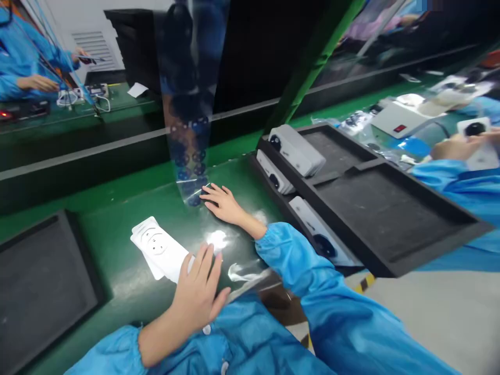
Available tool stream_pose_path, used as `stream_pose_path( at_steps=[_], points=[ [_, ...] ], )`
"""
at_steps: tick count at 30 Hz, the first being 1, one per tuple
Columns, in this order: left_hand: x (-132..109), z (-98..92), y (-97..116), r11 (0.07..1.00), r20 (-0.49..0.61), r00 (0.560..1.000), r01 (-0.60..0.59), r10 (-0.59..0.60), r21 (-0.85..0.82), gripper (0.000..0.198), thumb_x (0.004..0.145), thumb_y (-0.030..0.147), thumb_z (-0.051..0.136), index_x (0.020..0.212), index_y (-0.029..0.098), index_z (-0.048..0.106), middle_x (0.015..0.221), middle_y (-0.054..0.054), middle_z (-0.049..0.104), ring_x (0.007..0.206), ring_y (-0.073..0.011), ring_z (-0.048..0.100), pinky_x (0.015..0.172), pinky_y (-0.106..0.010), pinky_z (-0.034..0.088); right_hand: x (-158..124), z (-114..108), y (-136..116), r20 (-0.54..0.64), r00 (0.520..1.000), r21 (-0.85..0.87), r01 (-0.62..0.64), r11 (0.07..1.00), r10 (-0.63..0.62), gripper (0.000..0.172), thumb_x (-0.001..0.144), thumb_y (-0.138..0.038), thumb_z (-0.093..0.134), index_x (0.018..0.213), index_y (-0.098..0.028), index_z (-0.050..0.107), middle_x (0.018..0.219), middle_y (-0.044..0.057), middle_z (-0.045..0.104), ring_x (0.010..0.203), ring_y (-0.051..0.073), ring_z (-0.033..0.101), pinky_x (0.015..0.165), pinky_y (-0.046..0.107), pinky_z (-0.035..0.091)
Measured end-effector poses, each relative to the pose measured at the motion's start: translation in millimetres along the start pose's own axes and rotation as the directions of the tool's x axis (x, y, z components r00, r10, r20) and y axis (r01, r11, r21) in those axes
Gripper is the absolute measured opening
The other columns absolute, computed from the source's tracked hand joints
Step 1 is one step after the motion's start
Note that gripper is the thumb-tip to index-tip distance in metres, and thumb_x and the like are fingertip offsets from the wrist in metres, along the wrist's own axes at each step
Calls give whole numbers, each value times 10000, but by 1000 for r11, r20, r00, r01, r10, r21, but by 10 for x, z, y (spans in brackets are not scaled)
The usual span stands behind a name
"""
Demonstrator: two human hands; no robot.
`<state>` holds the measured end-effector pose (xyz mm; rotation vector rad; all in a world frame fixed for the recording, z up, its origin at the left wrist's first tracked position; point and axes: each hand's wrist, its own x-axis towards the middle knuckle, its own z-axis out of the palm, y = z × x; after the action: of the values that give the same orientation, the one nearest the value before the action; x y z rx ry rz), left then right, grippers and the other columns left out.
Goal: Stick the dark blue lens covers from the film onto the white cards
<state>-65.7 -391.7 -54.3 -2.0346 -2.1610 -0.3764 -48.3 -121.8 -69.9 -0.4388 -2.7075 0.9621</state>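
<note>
My left hand (199, 289) is held with its fingers apart over the near end of a small stack of white panels (162, 250), partly covering it. The top panel has printed marks and small holes; whether my fingertips touch it I cannot tell. Farther forward my right hand (225, 205) reaches out, fingers spread, palm down. Its fingertips are at the lower end of a clear plastic strip (191, 151) carrying rows of dark round pieces. The strip stands up from the green work surface (128, 297). Nothing is visibly held in either hand.
On the right, a black tray (390, 208) with compartments holds grey-white housings (295, 151) with black round lenses. Another black tray (42, 286) lies at the left. A green post (308, 78) rises behind. Co-workers in blue sleeves (449, 177) work at the right and far left.
</note>
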Motion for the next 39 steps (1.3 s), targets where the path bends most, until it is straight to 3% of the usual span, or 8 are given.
stream_pose_path(
  at_steps=[4,8,10,17,23,29,35,39],
  points=[
    [417,176,-36,992,93,988,123,-126,38,590,1036,495,446,1506,143,505,1605,-234,375,1466,-409,394,1133,-595,342,-20,-213,87,149,983,149,87,985,-109,429,1047,-305,461,1448,-216,588,1396,89,672,1361,236,581,1178,484,405],
    [565,265,-170,983,143,973,173,-179,59,537,1031,438,482,1509,195,505,1614,-221,366,1490,-386,371,1148,-608,344,-213,-368,199,252,943,182,176,967,-219,563,936,-400,704,1467,-269,572,1513,69,574,1488,287,425,1238,523,312],
    [552,269,-214,983,155,972,171,-179,64,540,1016,423,496,1511,209,503,1626,-195,358,1503,-372,352,1167,-601,332,-264,-341,219,221,940,146,230,962,-258,546,921,-411,734,1435,-284,600,1497,64,590,1492,297,415,1233,537,313],
    [515,287,-248,980,170,966,186,-195,70,572,1013,384,419,1500,92,490,1675,-150,263,1544,-351,262,1217,-610,270,-337,-200,149,96,938,-70,341,937,-334,330,1016,-405,609,1294,-242,677,1166,94,730,1090,262,669,1015,485,506],
    [507,304,-251,979,156,966,199,-204,48,576,996,428,467,1454,84,521,1658,-219,271,1526,-368,304,1205,-592,289,-428,-244,171,60,929,-177,369,912,-364,354,988,-406,646,1299,-240,689,1402,121,613,1379,328,501,1128,539,440],
    [489,315,-257,982,144,972,187,-188,20,574,1012,427,461,1454,64,512,1640,-249,294,1535,-398,271,1212,-598,270,-427,-212,204,86,940,-180,340,923,-330,359,1001,-438,617,1291,-247,706,1169,112,701,1111,288,638,985,502,538],
    [472,333,-266,981,118,975,191,-187,-22,602,1028,407,458,1523,66,421,1613,-277,323,1529,-447,248,1212,-610,252,-473,-149,208,110,946,-194,323,926,-307,504,1015,-428,593,1491,-272,535,1473,107,594,1412,318,496,1184,591,373],
    [453,345,-265,978,81,978,200,-195,-61,623,1021,390,475,1541,59,384,1625,-281,293,1533,-437,244,1213,-610,259,-478,-126,198,23,936,-228,346,910,-351,431,992,-441,634,1367,-231,618,1168,101,744,1133,273,684,1159,584,417]
  ],
)
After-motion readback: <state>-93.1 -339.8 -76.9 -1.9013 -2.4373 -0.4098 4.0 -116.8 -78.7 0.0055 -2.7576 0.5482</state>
